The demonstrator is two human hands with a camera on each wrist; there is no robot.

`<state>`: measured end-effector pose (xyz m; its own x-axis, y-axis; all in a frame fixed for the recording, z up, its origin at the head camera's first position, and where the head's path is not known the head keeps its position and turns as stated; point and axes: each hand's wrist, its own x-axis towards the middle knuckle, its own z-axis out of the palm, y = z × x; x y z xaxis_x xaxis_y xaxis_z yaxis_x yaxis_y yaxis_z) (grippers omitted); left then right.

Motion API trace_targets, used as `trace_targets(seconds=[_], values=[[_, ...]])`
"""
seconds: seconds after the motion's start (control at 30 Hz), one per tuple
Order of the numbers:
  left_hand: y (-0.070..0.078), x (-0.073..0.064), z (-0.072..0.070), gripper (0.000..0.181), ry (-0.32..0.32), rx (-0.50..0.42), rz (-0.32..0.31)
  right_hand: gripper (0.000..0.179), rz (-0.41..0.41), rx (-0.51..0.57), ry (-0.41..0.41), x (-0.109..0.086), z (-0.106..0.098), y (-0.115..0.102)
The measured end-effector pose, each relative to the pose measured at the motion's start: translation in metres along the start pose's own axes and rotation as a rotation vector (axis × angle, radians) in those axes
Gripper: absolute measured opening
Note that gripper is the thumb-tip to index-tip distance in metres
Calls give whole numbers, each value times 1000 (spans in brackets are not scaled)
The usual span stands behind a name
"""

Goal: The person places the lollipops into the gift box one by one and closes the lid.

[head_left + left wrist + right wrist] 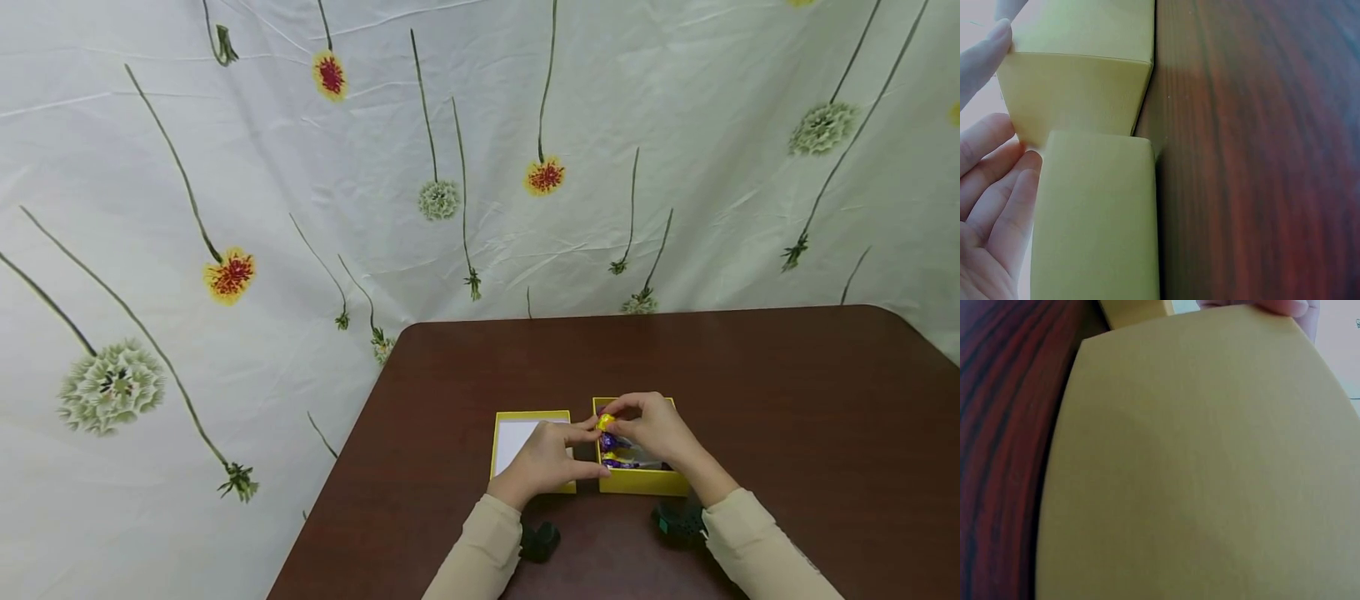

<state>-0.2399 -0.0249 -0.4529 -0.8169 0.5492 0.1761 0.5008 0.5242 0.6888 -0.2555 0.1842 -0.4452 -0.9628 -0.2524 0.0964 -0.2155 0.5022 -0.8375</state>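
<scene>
A yellow box (643, 482) stands on the table, its upper side uncovered, with several purple and yellow wrapped candies (611, 442) along its left inner wall. Over that left side, my right hand (652, 425) pinches a yellow-wrapped candy (606, 422) between thumb and fingers. My left hand (551, 458) touches the box's left edge, its fingers extended and its thumb by the near left corner. In the left wrist view, the thumb (999, 37) meets the box's rim. The right wrist view mostly shows the box's outer wall (1191, 456), and the candy is hidden there.
Left of the box lies a shallow yellow tray, apparently its lid (498, 442), with a white inside. The brown table (817, 417) reaches back to a white floral cloth (480, 242). Dark devices (540, 542) sit by both wrists.
</scene>
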Motion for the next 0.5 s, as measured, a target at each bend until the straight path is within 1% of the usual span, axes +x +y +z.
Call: trace_targets(seconds=[0.13, 0.33, 0.5], values=[[1, 0, 0, 55, 2, 12, 5, 15, 1, -4, 9, 1, 0, 0], [0, 0, 0, 56, 6, 18, 7, 12, 30, -11, 30, 2, 1, 1], [-1, 0, 1, 55, 18, 41, 21, 11, 27, -4, 19, 2, 1, 1]])
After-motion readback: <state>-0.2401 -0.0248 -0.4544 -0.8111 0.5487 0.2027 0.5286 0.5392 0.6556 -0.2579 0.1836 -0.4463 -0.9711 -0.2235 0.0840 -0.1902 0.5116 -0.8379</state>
